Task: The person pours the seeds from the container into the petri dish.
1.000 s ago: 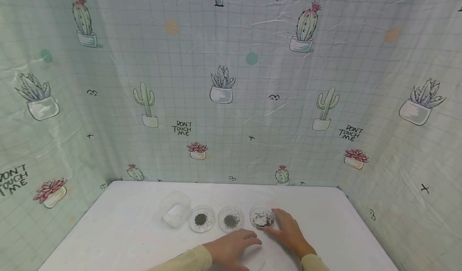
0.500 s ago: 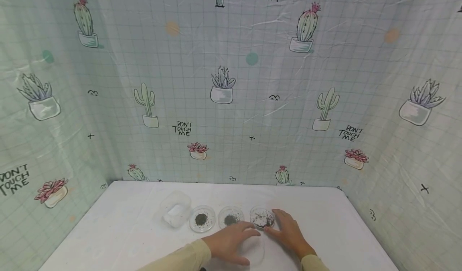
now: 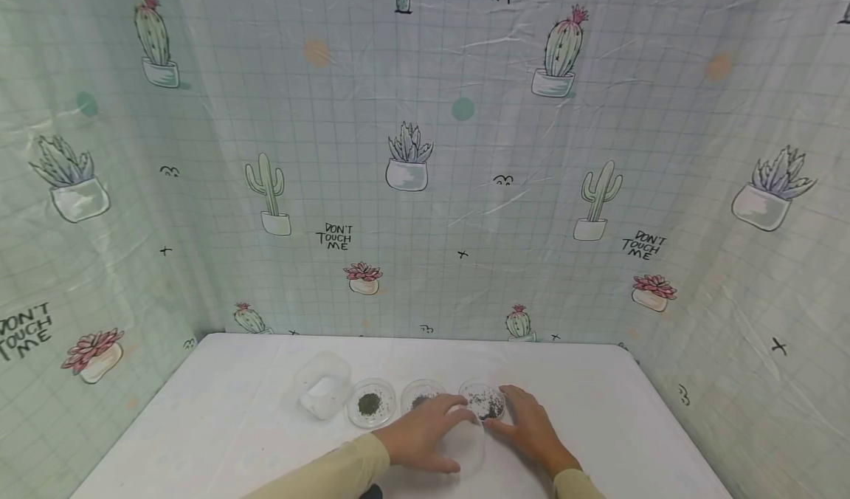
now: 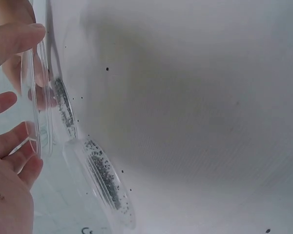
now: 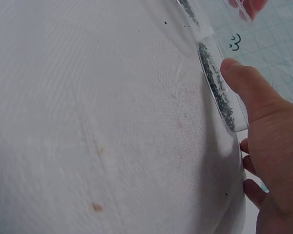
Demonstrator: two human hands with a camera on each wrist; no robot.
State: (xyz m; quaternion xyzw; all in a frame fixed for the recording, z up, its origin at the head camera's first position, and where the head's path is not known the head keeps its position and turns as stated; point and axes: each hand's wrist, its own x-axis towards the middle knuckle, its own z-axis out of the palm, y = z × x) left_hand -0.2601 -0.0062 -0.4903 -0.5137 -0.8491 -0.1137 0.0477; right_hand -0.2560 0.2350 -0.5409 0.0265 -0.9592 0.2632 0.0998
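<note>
My left hand holds a clear round petri dish lid by its edge, thumb on one side and fingers on the other. In the left wrist view the lid stands close beside two dishes with dark granules. My right hand grips the rightmost petri dish, thumb at its near side and fingers at its far right. Dark and whitish bits lie in that dish. The thumb presses its wall in the right wrist view. A middle petri dish is partly hidden behind my left hand.
A third petri dish with dark granules stands left of the middle one. Farther left is a translucent plastic tub. A few specks dot the white tabletop. A patterned curtain encloses the back and sides.
My left hand has moved up and away from me with the lid, toward the rightmost dish, and now covers part of the middle dish. My right hand stays at its dish.
</note>
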